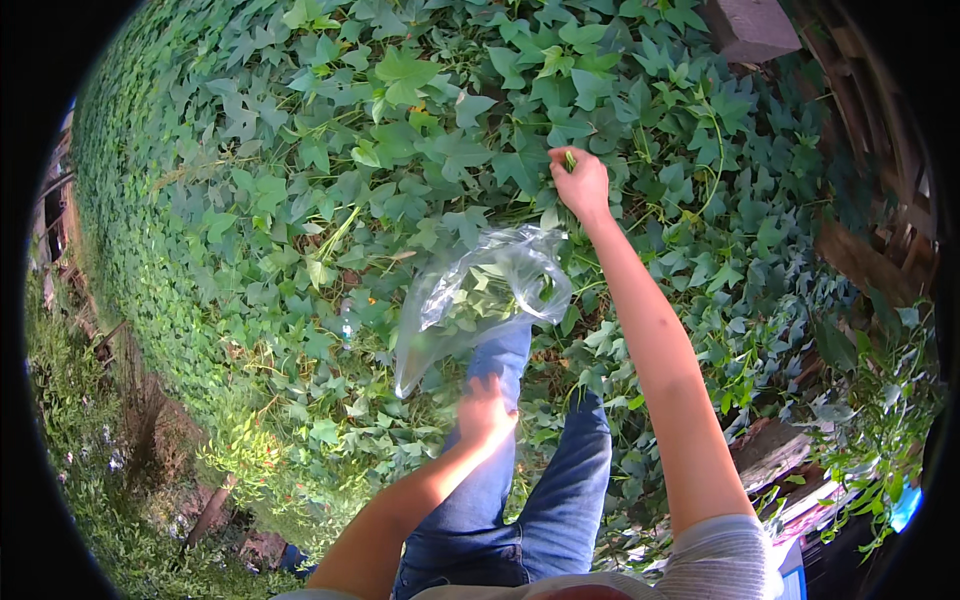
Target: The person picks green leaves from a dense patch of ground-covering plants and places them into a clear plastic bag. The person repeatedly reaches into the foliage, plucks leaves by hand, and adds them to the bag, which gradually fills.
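My right hand (pixel 578 182) reaches far out over a dense bed of lobed green leaves (pixel 455 150). Its fingers are closed, and a bit of green stem (pixel 570 160) pokes out between them. A clear plastic bag (pixel 430 312) lies on the leaves in front of my legs, its mouth gaping, with picked leaves (pixel 485 287) showing through the film. Over my leg, just below the bag and apart from it, is my left hand (pixel 487 412). It is blurred and overexposed, so its fingers cannot be made out clearly.
A grey block (pixel 750 30) sits at the far right, beside weathered wooden boards (pixel 865 265). A clear bottle (pixel 347 325) stands among the leaves left of the bag. Grassy weeds (pixel 250 450) grow at the lower left; a leafy shrub (pixel 880 430) is at the right.
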Motion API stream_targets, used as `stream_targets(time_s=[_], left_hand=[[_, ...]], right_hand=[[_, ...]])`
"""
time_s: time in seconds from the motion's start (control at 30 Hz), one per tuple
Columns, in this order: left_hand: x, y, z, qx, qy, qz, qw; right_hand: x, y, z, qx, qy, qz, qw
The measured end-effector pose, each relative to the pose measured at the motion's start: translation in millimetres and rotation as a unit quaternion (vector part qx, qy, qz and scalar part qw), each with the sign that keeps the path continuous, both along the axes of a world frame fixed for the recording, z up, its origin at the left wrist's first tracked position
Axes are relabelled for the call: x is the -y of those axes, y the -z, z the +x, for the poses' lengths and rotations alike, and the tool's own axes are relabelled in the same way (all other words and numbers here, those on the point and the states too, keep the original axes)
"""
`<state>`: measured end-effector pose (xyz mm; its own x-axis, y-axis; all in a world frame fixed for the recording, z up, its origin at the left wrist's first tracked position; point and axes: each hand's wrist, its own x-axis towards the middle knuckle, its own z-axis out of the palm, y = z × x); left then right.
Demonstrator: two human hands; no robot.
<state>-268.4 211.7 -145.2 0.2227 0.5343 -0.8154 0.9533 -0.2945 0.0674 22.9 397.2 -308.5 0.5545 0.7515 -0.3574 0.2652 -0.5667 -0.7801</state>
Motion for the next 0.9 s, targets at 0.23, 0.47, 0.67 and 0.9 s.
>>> stream_targets(time_s=[0.23,0.47,0.67,0.9], left_hand=[[0,11,-11,-0.028,-0.027,-0.037,0.999],[-12,7,-15,-0.023,-0.025,-0.053,0.998],[-11,6,-17,0.013,-0.059,0.007,0.998],[-12,3,-20,-0.001,-0.102,-0.013,0.995]], right_hand=[[-98,36,-34,0.012,-0.013,-0.311,0.95],[-78,72,-51,-0.001,-0.044,-0.284,0.958],[-101,45,-41,-0.018,-0.034,-0.181,0.983],[-164,-16,2,-0.11,-0.058,-0.07,0.99]])
